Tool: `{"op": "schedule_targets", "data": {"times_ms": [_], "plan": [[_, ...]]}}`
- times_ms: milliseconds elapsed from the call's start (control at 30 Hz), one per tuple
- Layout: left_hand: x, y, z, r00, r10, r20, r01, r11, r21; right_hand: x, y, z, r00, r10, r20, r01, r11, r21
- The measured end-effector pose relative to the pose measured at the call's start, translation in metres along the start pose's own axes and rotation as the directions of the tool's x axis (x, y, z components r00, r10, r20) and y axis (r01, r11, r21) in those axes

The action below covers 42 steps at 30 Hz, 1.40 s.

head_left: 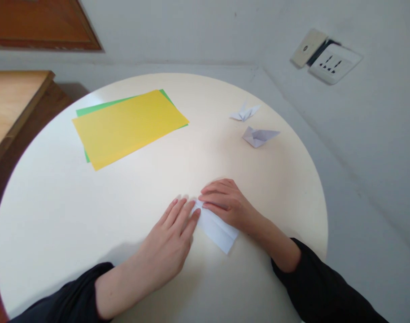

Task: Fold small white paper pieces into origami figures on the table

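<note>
A folded piece of white paper (216, 229) lies on the table between my hands, with creases along it. My left hand (169, 242) rests on the table with its fingers stretched out, fingertips touching the paper's far left edge. Across the far end of the paper, my right hand (227, 202) is bent with thumb and fingers pressed together on it. Both hands cover part of that far end, so its folds are partly hidden.
A yellow sheet (131, 130) lies over a green sheet (104, 106) at the far left of the round white table (57, 211). Two folded white paper shapes (244, 113) (259, 137) sit at the far right. A wall socket (334, 63) is beyond the table.
</note>
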<state>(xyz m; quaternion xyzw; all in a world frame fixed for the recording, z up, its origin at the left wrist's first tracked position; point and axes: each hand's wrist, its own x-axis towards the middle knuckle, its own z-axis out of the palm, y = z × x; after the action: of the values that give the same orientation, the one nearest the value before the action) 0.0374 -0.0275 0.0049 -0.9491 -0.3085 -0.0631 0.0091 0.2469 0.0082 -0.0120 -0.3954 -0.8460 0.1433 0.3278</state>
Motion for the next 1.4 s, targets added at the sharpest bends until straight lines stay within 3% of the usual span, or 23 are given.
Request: {"op": "schedule_targets", "data": {"times_ms": [567,933,1100,1400], "plan": [[0.0,0.0,0.001,1.0,0.003,0.019,-0.003,1.0,0.016,0.003,-0.003,0.0,1.0,-0.016,-0.008,0.016,1.0,-0.002],[-0.001,0.001,0.002,1.0,0.0,0.023,0.0,1.0,-0.001,0.011,-0.016,0.01,0.993,0.108,-0.054,-0.114,0.987,-0.116],[0.001,0.0,0.0,0.999,-0.001,0.052,0.001,1.0,-0.006,0.009,-0.013,0.007,1.0,0.026,0.013,-0.024,0.992,-0.124],[0.002,0.002,-0.001,0.999,-0.037,-0.02,0.037,0.999,-0.015,0.007,-0.015,0.002,0.991,-0.057,0.12,0.079,0.98,-0.185]]}}
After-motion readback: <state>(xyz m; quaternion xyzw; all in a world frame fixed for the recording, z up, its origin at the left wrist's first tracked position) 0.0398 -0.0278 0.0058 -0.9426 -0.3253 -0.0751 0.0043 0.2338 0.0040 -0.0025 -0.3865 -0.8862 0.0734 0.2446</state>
